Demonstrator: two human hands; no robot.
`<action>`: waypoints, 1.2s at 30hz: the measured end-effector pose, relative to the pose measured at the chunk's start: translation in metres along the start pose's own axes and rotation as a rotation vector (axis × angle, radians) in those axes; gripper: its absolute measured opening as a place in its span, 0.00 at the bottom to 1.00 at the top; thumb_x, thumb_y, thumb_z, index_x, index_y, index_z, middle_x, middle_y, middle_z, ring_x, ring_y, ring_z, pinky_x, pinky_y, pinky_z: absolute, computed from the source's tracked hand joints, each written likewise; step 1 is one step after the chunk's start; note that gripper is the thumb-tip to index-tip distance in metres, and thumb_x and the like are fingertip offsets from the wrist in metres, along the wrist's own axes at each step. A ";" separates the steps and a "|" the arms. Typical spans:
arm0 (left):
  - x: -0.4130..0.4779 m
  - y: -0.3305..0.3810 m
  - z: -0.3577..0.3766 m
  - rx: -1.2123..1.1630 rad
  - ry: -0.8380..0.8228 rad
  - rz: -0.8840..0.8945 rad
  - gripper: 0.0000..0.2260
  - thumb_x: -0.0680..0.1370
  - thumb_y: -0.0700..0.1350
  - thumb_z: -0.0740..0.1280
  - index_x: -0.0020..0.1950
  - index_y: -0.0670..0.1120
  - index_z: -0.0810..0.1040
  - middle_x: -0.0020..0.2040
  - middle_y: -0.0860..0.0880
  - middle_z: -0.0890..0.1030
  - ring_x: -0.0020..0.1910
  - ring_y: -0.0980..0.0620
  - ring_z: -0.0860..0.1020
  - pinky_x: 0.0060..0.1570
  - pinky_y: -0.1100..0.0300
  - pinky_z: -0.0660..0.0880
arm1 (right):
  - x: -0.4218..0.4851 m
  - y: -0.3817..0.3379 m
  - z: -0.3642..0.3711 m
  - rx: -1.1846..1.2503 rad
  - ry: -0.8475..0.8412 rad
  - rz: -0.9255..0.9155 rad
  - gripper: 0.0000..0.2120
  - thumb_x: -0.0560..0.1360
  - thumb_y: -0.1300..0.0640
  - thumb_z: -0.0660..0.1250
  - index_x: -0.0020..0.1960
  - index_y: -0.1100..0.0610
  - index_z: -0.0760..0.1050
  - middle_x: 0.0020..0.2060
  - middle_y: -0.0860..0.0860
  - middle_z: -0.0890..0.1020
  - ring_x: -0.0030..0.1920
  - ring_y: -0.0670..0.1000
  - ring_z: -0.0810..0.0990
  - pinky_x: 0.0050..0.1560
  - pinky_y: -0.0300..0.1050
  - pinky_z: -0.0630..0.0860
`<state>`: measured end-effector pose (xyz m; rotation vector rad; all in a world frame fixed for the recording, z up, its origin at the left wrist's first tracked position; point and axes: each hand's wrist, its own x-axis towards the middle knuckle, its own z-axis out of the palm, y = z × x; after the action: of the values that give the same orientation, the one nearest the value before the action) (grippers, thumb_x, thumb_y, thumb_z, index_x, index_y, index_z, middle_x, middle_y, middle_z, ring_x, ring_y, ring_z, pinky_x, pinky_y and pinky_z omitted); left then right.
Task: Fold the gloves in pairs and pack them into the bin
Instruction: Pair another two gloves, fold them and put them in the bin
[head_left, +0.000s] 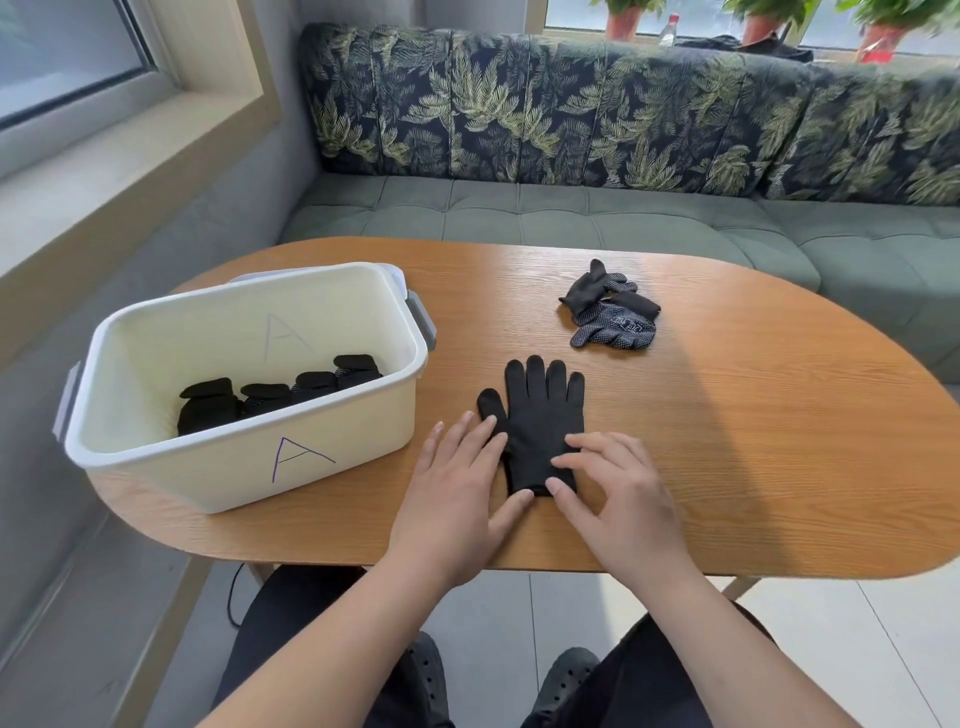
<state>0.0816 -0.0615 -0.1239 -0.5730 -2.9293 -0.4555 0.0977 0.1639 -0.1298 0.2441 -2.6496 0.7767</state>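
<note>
Two hands, both spread and holding nothing. The left hand (457, 488) lies flat, fingers straight and slightly fanned. Its fingertips touch the thumb side of the flat glove (540, 410), and its thumb rests just beside the cuff. The right hand (623, 493) has its fingers gently bent, with the fingertips pressing on the cuff end of the same glove.

The flat glove is black and lies near the front edge of the table (753, 441), fingers pointing away from the person. Whether it is one glove or two stacked exactly cannot be told from this view.

Behind it and to the right, well apart, is a small heap of loose gloves (615, 317). There appear to be two, black with white grip dots, and they overlap.

To the left stands one white bin (208, 478) marked "A". It holds four black bundles (270, 397) in a row along its floor.
</note>
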 end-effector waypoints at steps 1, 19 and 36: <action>-0.002 -0.001 0.001 -0.035 0.040 0.019 0.31 0.85 0.68 0.54 0.83 0.54 0.65 0.85 0.56 0.60 0.86 0.53 0.49 0.85 0.48 0.45 | -0.001 0.000 0.000 0.007 0.009 -0.014 0.10 0.77 0.46 0.77 0.56 0.46 0.86 0.62 0.39 0.82 0.69 0.46 0.74 0.66 0.54 0.77; -0.009 -0.005 0.003 -0.328 0.211 0.084 0.02 0.82 0.48 0.72 0.52 0.52 0.82 0.65 0.57 0.82 0.69 0.58 0.75 0.69 0.59 0.69 | -0.004 0.002 0.002 -0.009 0.004 -0.077 0.11 0.74 0.45 0.80 0.53 0.47 0.89 0.58 0.38 0.85 0.65 0.46 0.78 0.62 0.51 0.79; -0.006 -0.005 0.016 -0.127 0.184 0.119 0.18 0.84 0.56 0.63 0.71 0.52 0.81 0.75 0.55 0.77 0.79 0.53 0.69 0.80 0.50 0.63 | -0.005 0.001 0.004 -0.036 0.019 -0.139 0.08 0.77 0.49 0.77 0.53 0.51 0.87 0.56 0.41 0.86 0.63 0.48 0.78 0.60 0.51 0.80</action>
<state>0.0844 -0.0627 -0.1409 -0.6783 -2.6893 -0.6457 0.1008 0.1630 -0.1351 0.4040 -2.5942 0.6831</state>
